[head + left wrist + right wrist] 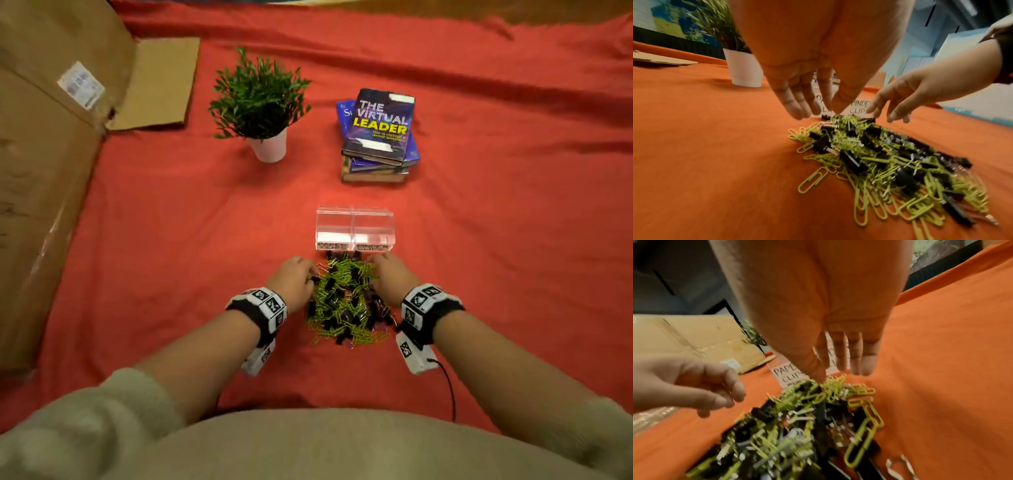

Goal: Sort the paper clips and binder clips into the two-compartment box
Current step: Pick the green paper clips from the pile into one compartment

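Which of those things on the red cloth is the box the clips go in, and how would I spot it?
Start at the stack of books on the red cloth and come toward the person. Just before the pile of clips stands the clear two-compartment box. It is the only see-through thing, with a handwritten label on each half.

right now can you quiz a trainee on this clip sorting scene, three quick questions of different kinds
1. True or false: the clear two-compartment box already holds sorted clips.
2. Which label is on the box's right compartment as the head camera sees it? A) paper clips B) binder clips C) no label
3. Fill in: the mixed pile of clips lies between the left hand and the ____ hand.

Key
1. False; both compartments look empty.
2. B
3. right; each hand reaches at the pile with fingers extended, holding nothing.
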Tool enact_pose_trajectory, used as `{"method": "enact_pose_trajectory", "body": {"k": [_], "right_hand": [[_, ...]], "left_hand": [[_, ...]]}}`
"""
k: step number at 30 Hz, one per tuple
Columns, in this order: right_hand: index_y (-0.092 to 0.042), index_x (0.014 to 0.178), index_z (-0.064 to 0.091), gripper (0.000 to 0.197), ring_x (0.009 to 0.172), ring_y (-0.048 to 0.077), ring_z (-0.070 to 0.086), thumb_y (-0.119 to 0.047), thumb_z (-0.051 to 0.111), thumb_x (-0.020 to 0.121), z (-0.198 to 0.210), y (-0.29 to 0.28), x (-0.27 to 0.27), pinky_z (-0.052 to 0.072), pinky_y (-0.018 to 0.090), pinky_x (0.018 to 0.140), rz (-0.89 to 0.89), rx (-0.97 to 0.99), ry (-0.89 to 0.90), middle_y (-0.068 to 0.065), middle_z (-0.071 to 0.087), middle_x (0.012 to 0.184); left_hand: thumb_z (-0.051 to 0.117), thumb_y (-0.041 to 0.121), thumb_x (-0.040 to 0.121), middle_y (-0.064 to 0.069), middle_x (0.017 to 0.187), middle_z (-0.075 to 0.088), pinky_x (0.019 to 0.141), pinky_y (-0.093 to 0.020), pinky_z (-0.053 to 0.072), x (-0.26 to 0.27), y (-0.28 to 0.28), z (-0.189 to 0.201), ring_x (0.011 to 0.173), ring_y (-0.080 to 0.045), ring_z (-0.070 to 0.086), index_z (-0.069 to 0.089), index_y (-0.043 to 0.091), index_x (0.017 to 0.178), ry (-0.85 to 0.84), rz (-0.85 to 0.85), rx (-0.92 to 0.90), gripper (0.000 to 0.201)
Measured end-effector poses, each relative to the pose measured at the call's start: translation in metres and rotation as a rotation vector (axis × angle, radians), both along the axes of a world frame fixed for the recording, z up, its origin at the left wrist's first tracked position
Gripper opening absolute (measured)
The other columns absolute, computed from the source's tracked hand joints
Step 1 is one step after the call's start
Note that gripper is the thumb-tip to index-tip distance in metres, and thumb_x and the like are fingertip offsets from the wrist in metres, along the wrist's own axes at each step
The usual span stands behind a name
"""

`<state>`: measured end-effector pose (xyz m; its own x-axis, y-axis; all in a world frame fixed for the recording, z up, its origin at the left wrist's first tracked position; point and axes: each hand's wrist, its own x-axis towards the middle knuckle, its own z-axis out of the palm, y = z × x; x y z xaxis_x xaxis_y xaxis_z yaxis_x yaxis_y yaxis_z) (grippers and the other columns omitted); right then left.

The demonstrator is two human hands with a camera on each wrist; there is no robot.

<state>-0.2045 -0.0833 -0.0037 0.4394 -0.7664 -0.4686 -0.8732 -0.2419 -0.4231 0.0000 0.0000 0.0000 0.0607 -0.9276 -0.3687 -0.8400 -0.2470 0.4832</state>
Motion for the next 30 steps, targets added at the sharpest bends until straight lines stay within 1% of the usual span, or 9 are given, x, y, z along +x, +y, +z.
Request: {"method": "enact_pose_trajectory", "body": {"k": [4, 7, 11, 15, 19, 22, 25, 28, 30], "right_hand": [[-0.016, 0.138, 0.043, 0.052, 0.127, 0.025, 0.045, -0.005, 0.055, 0.088, -0.010, 0.002, -0.003, 0.040, 0.037, 0.108, -0.009, -0.061, 0.026, 0.006, 0.040, 0.142], [-0.016, 0.129, 0.052, 0.040, 0.122, 0.023, 0.048, -0.013, 0.057, 0.090, -0.015, 0.003, -0.004, 0.040, 0.036, 0.108, 0.008, -0.091, 0.027, 0.006, 0.046, 0.135], [-0.015, 0.121, 0.055, 0.029, 0.107, 0.024, 0.054, -0.018, 0.056, 0.092, -0.019, 0.003, -0.009, 0.048, 0.037, 0.097, 0.044, -0.126, 0.024, 0.005, 0.049, 0.120], [-0.009, 0.099, 0.057, 0.015, 0.099, 0.023, 0.051, -0.022, 0.058, 0.091, -0.022, -0.002, -0.013, 0.047, 0.034, 0.087, 0.036, -0.105, 0.023, 0.007, 0.048, 0.108], [-0.013, 0.086, 0.058, 0.012, 0.090, 0.014, 0.049, -0.025, 0.058, 0.091, -0.015, -0.008, -0.016, 0.043, 0.023, 0.079, -0.062, -0.034, -0.074, 0.000, 0.050, 0.099], [-0.010, 0.088, 0.060, 0.015, 0.076, 0.016, 0.058, -0.024, 0.058, 0.091, 0.002, -0.018, -0.018, 0.047, 0.023, 0.064, -0.129, 0.119, -0.183, 0.002, 0.062, 0.086], [-0.002, 0.093, 0.060, 0.016, 0.073, 0.017, 0.063, -0.018, 0.060, 0.090, 0.025, -0.031, -0.013, 0.054, 0.023, 0.067, -0.195, 0.268, -0.327, 0.007, 0.068, 0.084], [0.000, 0.095, 0.060, 0.017, 0.069, 0.013, 0.064, -0.015, 0.061, 0.089, 0.049, -0.044, 0.004, 0.053, 0.016, 0.059, -0.245, 0.333, -0.444, 0.006, 0.068, 0.082], [-0.003, 0.093, 0.061, 0.014, 0.065, 0.011, 0.063, -0.016, 0.062, 0.088, 0.059, -0.053, 0.021, 0.053, 0.016, 0.056, -0.260, 0.312, -0.496, 0.005, 0.068, 0.080]], "left_hand": [[0.054, 0.015, 0.091, 0.003, 0.116, 0.051, 0.084, -0.025, 0.047, -0.009, -0.012, -0.002, 0.097, -0.014, 0.052, 0.057, 0.020, 0.117, -0.009, -0.037, -0.065, 0.027], [0.052, 0.014, 0.092, 0.001, 0.120, 0.051, 0.084, -0.025, 0.046, -0.024, -0.024, -0.004, 0.107, -0.016, 0.051, 0.056, 0.017, 0.121, -0.027, -0.143, -0.106, 0.029], [0.050, 0.004, 0.091, -0.002, 0.129, 0.050, 0.100, -0.035, 0.046, -0.041, -0.041, -0.008, 0.120, -0.021, 0.049, 0.055, 0.014, 0.128, -0.043, -0.212, -0.079, 0.039], [0.053, 0.001, 0.090, -0.007, 0.125, 0.050, 0.101, -0.037, 0.044, -0.045, -0.046, -0.016, 0.119, -0.026, 0.048, 0.055, 0.010, 0.129, -0.086, -0.237, -0.038, 0.040], [0.058, 0.012, 0.091, -0.010, 0.126, 0.051, 0.101, -0.037, 0.044, -0.044, -0.049, -0.022, 0.117, -0.028, 0.050, 0.060, 0.006, 0.117, -0.088, -0.181, 0.018, 0.027], [0.059, 0.017, 0.091, -0.007, 0.116, 0.048, 0.090, -0.032, 0.045, -0.037, -0.046, -0.023, 0.102, -0.023, 0.053, 0.060, 0.005, 0.103, -0.011, -0.056, 0.058, 0.016], [0.059, 0.019, 0.091, -0.003, 0.101, 0.053, 0.079, -0.030, 0.044, -0.031, -0.041, -0.022, 0.090, -0.018, 0.052, 0.059, 0.011, 0.093, 0.081, 0.047, 0.062, 0.009], [0.058, 0.020, 0.091, 0.001, 0.085, 0.060, 0.071, -0.033, 0.051, -0.028, -0.035, -0.019, 0.078, -0.018, 0.057, 0.057, 0.015, 0.086, 0.199, 0.166, 0.069, 0.007], [0.057, 0.018, 0.091, 0.001, 0.080, 0.059, 0.061, -0.029, 0.046, -0.027, -0.029, -0.014, 0.069, -0.015, 0.054, 0.055, 0.013, 0.086, 0.271, 0.221, 0.043, 0.008]]}}
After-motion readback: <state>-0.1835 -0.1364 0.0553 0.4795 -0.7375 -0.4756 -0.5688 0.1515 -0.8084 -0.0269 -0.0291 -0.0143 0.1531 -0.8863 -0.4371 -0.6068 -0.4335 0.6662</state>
